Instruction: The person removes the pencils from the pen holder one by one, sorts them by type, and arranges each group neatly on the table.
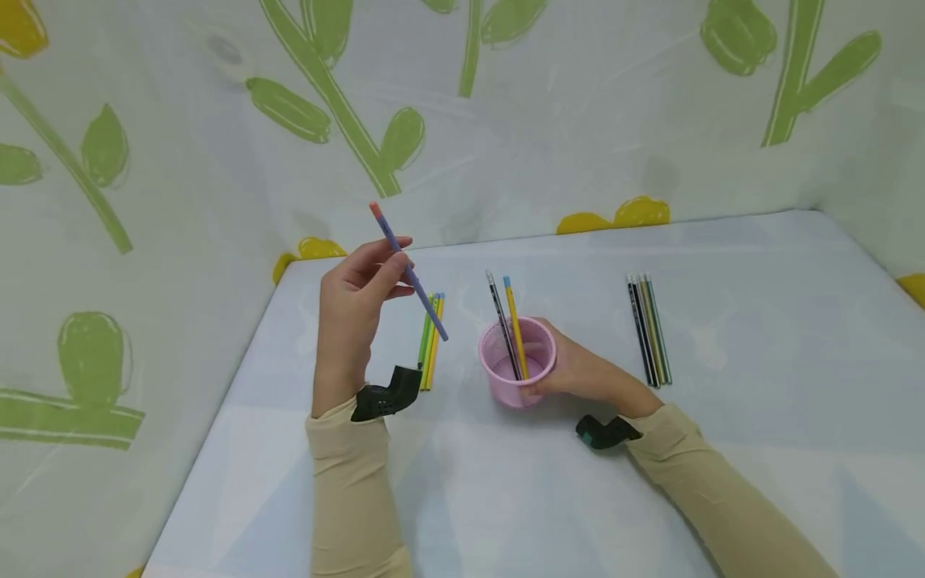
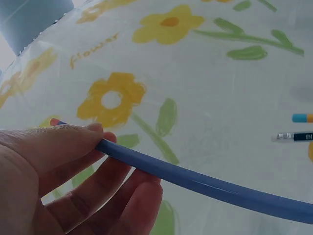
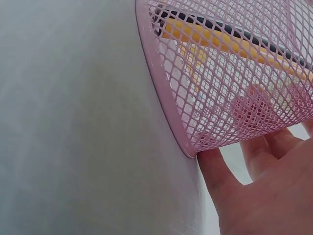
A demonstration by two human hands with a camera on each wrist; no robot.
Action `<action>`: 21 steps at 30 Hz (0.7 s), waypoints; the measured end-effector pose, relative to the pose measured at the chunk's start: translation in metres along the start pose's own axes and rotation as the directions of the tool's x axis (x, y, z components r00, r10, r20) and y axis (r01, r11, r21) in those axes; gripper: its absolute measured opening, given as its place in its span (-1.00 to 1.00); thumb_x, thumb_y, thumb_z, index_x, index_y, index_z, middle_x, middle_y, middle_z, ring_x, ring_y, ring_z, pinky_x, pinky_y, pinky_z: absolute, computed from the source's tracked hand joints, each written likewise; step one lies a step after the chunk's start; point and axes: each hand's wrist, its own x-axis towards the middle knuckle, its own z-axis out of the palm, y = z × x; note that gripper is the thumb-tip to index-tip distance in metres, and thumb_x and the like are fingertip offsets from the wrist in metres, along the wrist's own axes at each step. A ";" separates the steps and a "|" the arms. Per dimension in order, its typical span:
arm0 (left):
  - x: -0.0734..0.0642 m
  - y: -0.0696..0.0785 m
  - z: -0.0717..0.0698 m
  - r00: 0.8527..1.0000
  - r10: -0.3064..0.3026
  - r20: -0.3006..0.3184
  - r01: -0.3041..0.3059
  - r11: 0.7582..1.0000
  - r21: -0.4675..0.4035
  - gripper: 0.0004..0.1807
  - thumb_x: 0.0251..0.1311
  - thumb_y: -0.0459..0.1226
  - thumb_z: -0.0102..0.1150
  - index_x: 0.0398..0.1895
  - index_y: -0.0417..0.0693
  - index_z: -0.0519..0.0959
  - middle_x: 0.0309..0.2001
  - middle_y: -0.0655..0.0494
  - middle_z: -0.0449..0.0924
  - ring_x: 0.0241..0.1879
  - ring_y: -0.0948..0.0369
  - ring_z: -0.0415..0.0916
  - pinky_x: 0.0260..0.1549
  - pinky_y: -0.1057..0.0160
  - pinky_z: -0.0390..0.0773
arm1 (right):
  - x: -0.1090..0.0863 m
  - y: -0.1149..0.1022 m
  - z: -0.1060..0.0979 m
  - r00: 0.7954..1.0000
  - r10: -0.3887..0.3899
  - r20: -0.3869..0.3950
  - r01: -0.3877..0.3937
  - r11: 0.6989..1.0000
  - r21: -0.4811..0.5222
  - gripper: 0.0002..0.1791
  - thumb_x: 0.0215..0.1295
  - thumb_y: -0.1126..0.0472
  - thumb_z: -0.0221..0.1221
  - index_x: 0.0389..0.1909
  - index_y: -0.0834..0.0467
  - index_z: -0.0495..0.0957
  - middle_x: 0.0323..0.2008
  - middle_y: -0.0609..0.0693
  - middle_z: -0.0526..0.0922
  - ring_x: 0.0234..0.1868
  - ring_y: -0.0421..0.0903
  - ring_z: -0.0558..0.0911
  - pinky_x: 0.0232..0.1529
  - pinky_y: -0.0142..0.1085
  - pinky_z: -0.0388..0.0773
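Observation:
My left hand pinches a blue-purple pencil between thumb and fingers, its coral-coloured end up and the other end slanting down to the right. In the left wrist view the same pencil crosses below the thumb tip. My right hand curls round the far right side of a pink mesh pencil cup. Inside the cup lean a black pencil and a yellow pencil. Through the mesh in the right wrist view, both pencils and some fingertips show.
Green and yellow pencils lie on the table left of the cup. Several dark and metallic-toned pencils lie side by side at the right. A flower-and-leaf patterned cloth rises behind the table.

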 end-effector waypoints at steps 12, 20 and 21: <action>0.014 -0.044 0.002 0.990 -0.124 0.064 0.095 0.934 0.345 -0.69 0.15 -0.14 0.08 -0.01 0.13 0.54 -0.25 0.10 0.52 -0.36 0.20 0.51 -0.31 0.28 0.55 | 0.002 0.001 0.005 1.000 0.012 0.007 -0.011 1.000 -0.020 -0.02 -0.22 0.29 0.40 0.25 0.05 0.05 0.15 -0.02 0.24 0.14 -0.01 0.29 0.09 -0.09 0.30; 0.017 -0.066 0.002 0.963 -0.254 0.090 0.171 0.835 0.522 -0.59 0.14 -0.18 0.03 0.10 0.07 0.45 -0.22 0.15 0.51 -0.34 0.26 0.51 -0.32 0.24 0.49 | 0.008 0.001 0.012 0.999 0.007 0.035 -0.008 1.000 0.029 -0.02 -0.23 0.34 0.39 0.25 0.02 0.05 0.15 -0.02 0.24 0.14 0.00 0.29 0.09 -0.09 0.31; 0.018 -0.069 0.002 0.959 -0.266 0.095 0.178 0.831 0.527 -0.58 0.13 -0.19 0.03 0.11 0.07 0.44 -0.22 0.15 0.50 -0.33 0.25 0.51 -0.31 0.24 0.49 | 0.008 0.001 0.013 0.999 0.005 0.035 -0.006 0.999 0.035 -0.02 -0.23 0.36 0.39 0.25 0.02 0.05 0.16 -0.02 0.24 0.14 0.00 0.29 0.09 -0.09 0.31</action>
